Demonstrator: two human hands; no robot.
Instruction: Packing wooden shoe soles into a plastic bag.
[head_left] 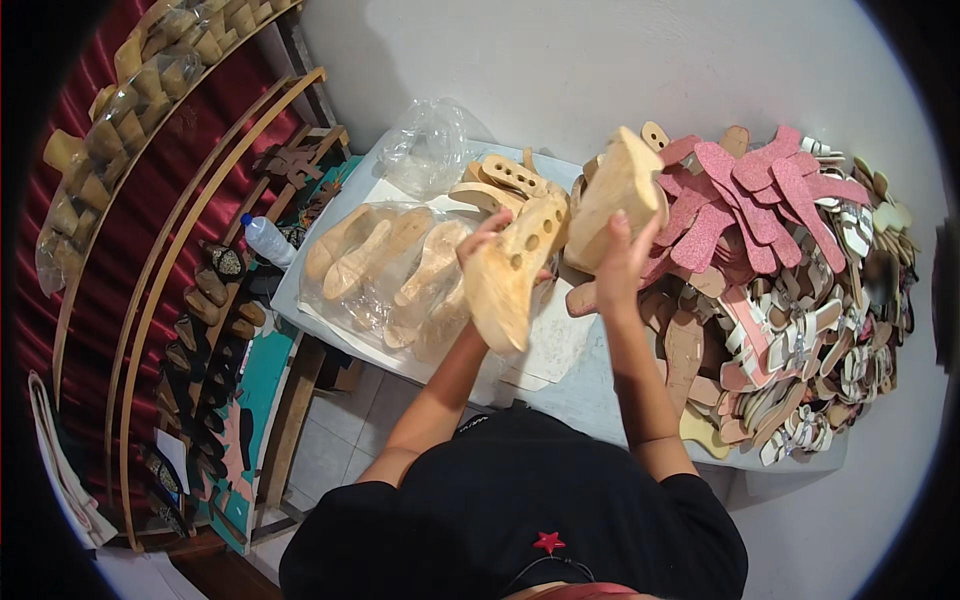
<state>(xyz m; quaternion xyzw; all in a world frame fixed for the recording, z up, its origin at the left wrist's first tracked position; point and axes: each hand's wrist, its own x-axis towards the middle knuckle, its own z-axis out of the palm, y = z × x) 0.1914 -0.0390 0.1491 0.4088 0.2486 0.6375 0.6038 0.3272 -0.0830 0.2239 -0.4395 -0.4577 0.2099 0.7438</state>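
Above lettered clothing (515,480), hands (485,237) (624,265) hold wooden wedges (518,268) (606,205).

The holed block (508,288), pale bare wood with a row of round openings, slants in the left hand (485,236), lower end toward the wearer; the plain block (606,196), chunky, pale yellow wood, leans steeply in the right hand (628,258), just beside it
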